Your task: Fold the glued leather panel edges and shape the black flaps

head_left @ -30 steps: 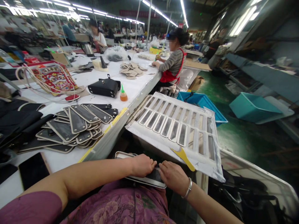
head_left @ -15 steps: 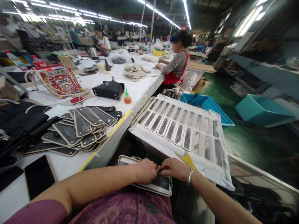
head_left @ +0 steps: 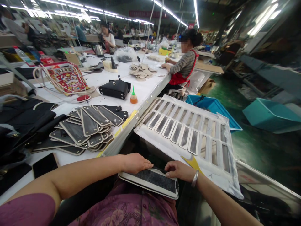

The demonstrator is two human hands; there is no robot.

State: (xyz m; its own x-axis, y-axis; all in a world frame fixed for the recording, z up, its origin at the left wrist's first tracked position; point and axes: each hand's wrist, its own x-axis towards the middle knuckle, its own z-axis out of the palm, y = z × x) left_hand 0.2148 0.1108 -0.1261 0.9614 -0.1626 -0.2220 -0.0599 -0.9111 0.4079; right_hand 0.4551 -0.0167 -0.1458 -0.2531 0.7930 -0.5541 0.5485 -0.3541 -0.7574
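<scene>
Across my lap lies a long black panel with a pale border (head_left: 150, 179), apparently on top of others like it. My left hand (head_left: 136, 162) rests along its far left edge, fingers stretched out flat. At the panel's right end is my right hand (head_left: 177, 170), with bent fingers and a gap between thumb and forefinger; whether it touches the border I cannot tell. Beyond my right hand, a white board with rectangular slots (head_left: 162, 142) carries a row of several black strips with pale borders (head_left: 176, 132). A yellow pointed piece (head_left: 191, 162) lies on its near edge.
On the white table (head_left: 150, 94) at left lie a heap of black pale-edged panels (head_left: 81, 128), a phone (head_left: 45, 164), a black bag (head_left: 114, 88) and a small orange bottle (head_left: 133, 98). Blue bin (head_left: 217, 108) stands behind the board. A co-worker (head_left: 184, 62) sits farther along.
My hands, together over the panel before, have parted. The left has flattened out and moved left; the right has loosened its fingers. More of the panel shows. The view has shifted slightly.
</scene>
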